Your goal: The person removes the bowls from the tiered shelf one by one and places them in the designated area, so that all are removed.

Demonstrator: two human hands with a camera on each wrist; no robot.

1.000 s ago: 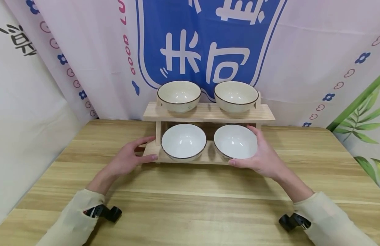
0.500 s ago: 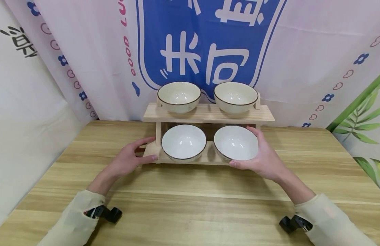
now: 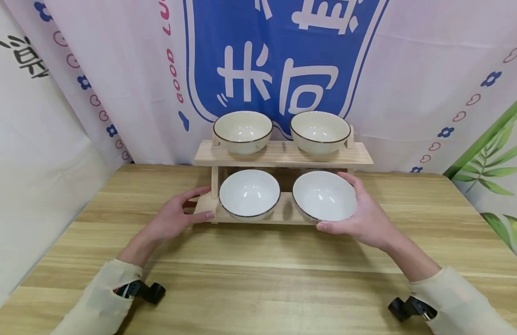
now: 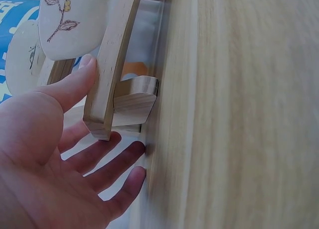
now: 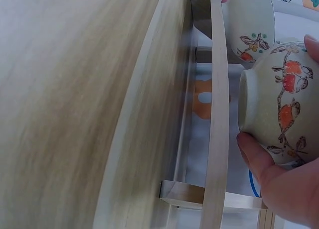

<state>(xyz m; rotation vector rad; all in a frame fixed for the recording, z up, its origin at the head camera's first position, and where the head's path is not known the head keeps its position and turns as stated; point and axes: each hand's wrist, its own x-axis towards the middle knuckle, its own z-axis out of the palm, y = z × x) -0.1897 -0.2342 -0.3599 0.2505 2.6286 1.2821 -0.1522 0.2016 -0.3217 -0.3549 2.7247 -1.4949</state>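
Reaching in over the wood-grain table (image 3: 258, 270) are two cream sleeves (image 3: 97, 298), each with a little black camera (image 3: 151, 293) at the cuff. Left hand (image 3: 170, 217) isn't really clutching anything tbh: its grip is spread loosely around the end of a two-tier wooden rack (image 3: 215, 181), thumb resting against the lower shelf (image 3: 286, 210), the other fingers fanned out past the plank's end. Reads as bracing to me. How hard it's pressing, can't tell.

Right hand (image 3: 370, 224) is the busy one. That grip is clamped on the lower right bowl (image 3: 324, 195), thumb on the near side, fingers round the far outer side. Going by the right wrist view there's a sliver of a gap under its foot, so I'd say it's just off the wood, over the right end of the lower shelf. Cute reddish birds (image 5: 289, 84) painted on it btw. Lower left bowl (image 3: 249, 193) sits on the same shelf, untouched.

So imo the step in hand is shifting that one bowl while the other hand steadies the rack. Next move calls for a firm hold, bowl kept level, rim clear of the upper shelf (image 3: 283, 151).

Further back, the upper left bowl (image 3: 242, 130) and upper right bowl (image 3: 320, 130), both dark-rimmed, rest apart up there. Behind it all hangs a pale pink curtain (image 3: 413, 79) with a big blue panel.
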